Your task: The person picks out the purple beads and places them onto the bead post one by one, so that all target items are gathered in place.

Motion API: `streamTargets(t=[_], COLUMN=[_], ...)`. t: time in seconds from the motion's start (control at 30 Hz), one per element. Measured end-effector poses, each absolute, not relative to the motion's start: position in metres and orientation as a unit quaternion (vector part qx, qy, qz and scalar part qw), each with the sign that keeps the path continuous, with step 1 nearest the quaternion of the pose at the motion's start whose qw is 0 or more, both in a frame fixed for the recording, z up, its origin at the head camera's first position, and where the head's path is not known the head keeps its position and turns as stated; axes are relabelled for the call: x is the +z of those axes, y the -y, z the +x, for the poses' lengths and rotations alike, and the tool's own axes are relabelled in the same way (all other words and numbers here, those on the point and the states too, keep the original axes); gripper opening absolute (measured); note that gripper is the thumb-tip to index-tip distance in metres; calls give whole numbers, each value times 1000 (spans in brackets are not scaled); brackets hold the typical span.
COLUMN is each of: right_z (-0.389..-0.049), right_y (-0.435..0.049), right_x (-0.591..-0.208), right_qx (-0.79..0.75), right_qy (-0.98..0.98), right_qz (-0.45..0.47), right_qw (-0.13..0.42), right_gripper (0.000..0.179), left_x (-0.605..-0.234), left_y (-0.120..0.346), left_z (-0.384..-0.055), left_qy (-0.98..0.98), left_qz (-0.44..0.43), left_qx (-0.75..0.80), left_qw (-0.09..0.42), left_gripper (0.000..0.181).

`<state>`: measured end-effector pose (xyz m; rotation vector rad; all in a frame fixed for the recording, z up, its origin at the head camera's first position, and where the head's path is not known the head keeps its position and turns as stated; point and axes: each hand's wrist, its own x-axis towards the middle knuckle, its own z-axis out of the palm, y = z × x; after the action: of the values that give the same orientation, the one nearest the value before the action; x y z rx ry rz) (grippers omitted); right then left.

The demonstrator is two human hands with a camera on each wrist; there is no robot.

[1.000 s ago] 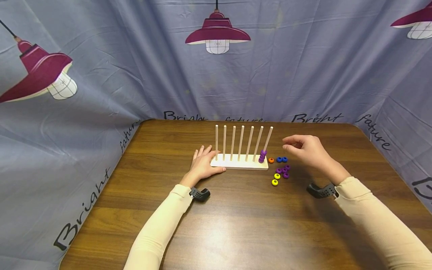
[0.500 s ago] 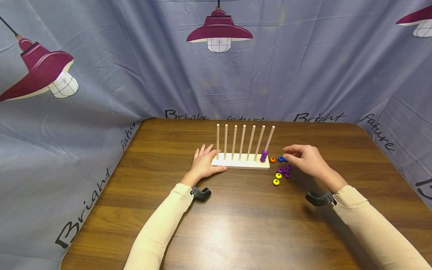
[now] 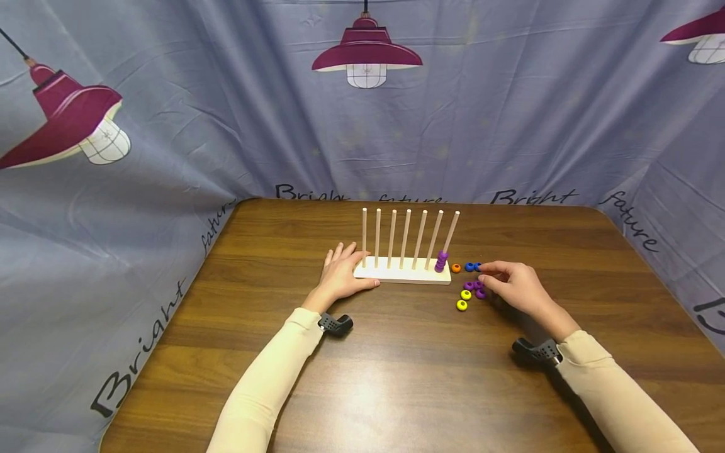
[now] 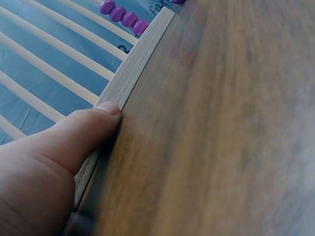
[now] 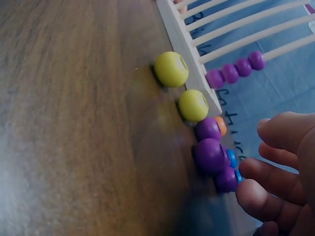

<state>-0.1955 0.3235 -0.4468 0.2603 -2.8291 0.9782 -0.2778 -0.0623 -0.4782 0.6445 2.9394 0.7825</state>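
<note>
While my left grip [image 3: 342,279] pinches the peg rack [image 3: 402,275], I list: right grip [image 3: 519,288], loosely spread, just lowered past blue beads [image 3: 469,267] to loose purple beads [image 3: 480,294], seemingly now within reach.

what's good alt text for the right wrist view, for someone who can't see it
A right hand, holding nothing visible, is at the right edge beside loose beads on a wooden table: two yellow beads, three purple beads, and partly hidden orange and blue ones. At the top, a pegged wooden rack has four purple beads on its end peg.
</note>
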Motion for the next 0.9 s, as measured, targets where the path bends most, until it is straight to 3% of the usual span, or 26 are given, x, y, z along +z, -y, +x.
streamTargets(t=[0.9], right_z=[-193], right_y=[-325], right_x=[-462], right_qx=[278], right_qy=[953], right_qz=[75], right_qw=[90], right_gripper=[27], left_x=[-479], left_y=[63], left_z=[-278], left_qy=[-945], left_qz=[208], left_qx=[251], left_qw=[16], left_gripper=[77])
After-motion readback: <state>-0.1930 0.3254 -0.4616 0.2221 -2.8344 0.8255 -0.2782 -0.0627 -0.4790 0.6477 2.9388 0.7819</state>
